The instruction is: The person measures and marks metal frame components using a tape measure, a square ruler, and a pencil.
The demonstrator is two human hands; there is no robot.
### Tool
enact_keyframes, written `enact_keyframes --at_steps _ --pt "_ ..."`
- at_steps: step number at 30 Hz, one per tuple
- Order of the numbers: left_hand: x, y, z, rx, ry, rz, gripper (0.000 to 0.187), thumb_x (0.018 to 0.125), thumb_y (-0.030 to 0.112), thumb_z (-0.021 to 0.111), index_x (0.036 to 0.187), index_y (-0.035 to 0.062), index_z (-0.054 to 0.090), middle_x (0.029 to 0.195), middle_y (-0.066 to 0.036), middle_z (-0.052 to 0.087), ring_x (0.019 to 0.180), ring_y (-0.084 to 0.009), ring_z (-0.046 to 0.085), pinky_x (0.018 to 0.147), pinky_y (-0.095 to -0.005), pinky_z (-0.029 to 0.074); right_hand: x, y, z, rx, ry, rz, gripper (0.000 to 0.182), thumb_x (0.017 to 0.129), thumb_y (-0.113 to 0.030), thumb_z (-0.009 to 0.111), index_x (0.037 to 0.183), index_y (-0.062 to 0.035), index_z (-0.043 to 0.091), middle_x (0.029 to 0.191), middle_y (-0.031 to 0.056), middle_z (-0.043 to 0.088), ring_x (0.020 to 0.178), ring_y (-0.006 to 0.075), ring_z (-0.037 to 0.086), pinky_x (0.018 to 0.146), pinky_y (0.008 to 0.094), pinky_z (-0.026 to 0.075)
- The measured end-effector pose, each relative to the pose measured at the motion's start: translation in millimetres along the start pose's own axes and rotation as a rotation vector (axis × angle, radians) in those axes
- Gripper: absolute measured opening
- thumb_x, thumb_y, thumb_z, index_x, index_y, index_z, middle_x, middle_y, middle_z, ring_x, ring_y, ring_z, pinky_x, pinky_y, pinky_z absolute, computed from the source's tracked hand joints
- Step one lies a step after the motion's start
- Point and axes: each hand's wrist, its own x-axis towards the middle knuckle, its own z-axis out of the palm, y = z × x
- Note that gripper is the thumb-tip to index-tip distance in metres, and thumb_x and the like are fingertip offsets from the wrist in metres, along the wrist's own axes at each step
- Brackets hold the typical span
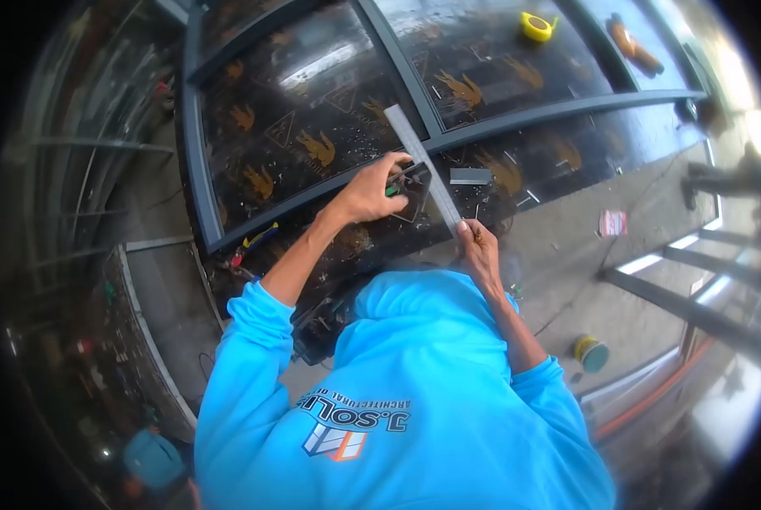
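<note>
A long silver metal ruler point(421, 157) slants over the dark work surface, its far end reaching toward the grey metal frame point(397, 64). My right hand point(480, 251) grips its near end between thumb and fingers. My left hand point(370, 191) curls beside the ruler's middle, fingertips at its edge, closed around a dark flat piece point(409, 180) with something green point(391, 191) showing by the palm. The exact kind of that piece I cannot tell. Just right of the ruler lies a short grey profile offcut point(471, 176).
On the board sit a yellow tape measure point(537, 27) and an orange-brown bottle point(634, 44). Yellow-blue handled pliers point(257, 238) lie near the table's left front edge. Metal frames point(695, 310) stand at right, with a small tub point(591, 353) on the floor.
</note>
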Motion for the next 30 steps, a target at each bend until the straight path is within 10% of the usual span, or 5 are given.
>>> enact_keyframes --at_steps 3,11,15,24,30 --pt "14.1 5.0 4.1 0.075 0.445 0.066 0.06 0.071 0.036 0.078 0.112 0.0027 0.048 0.086 -0.01 0.053 0.077 -0.0191 0.055 0.072 -0.0307 0.046 -1.8 -17.9 -10.4 0.067 0.193 -0.008 0.032 0.096 -0.031 0.05 0.092 -0.0017 0.062 0.062 -0.002 0.049 0.057 0.0059 0.044 0.05 0.0228 0.035" --pt "48.1 41.6 110.3 0.35 0.329 0.32 0.058 0.066 0.027 0.076 0.116 0.0053 0.054 0.113 -0.012 0.052 0.108 -0.0297 0.048 0.091 -0.0419 0.036 26.7 -21.5 -90.9 -0.077 0.603 -0.201 0.03 0.096 -0.031 0.05 0.081 -0.0069 0.059 0.057 -0.0032 0.048 0.05 0.005 0.041 0.046 0.0216 0.032" --pt "51.3 34.7 139.0 0.46 0.424 0.34 0.041 0.067 0.019 0.074 0.103 0.0081 0.058 0.093 -0.007 0.056 0.104 -0.0258 0.049 0.093 -0.0447 0.034 37.2 -31.8 -118.7 0.048 0.482 -0.165 0.03 0.095 -0.033 0.05 0.08 -0.0081 0.059 0.053 -0.0038 0.046 0.046 0.0018 0.037 0.042 0.0197 0.027" --pt "-47.6 13.6 168.6 0.55 0.621 -0.121 0.03 0.067 0.016 0.076 0.094 0.01 0.064 0.133 -0.01 0.04 0.125 -0.0283 0.037 0.107 -0.0544 0.017 63.7 -58.1 -145.0 -0.153 0.116 -0.13 0.031 0.093 -0.034 0.052 0.086 -0.0057 0.062 0.057 -0.0044 0.043 0.048 0.0034 0.036 0.043 0.021 0.025" --pt "-84.1 0.8 181.2 0.458 0.881 -0.351 0.025 0.076 0.013 0.069 0.101 0.0094 0.064 0.131 -0.013 0.041 0.114 -0.0258 0.049 0.107 -0.0512 0.018 55.8 -53.9 -124.8 -0.251 -0.144 -0.178 0.032 0.095 -0.031 0.053 0.096 -0.0011 0.064 0.061 -0.0031 0.047 0.056 0.0041 0.042 0.048 0.0213 0.031"
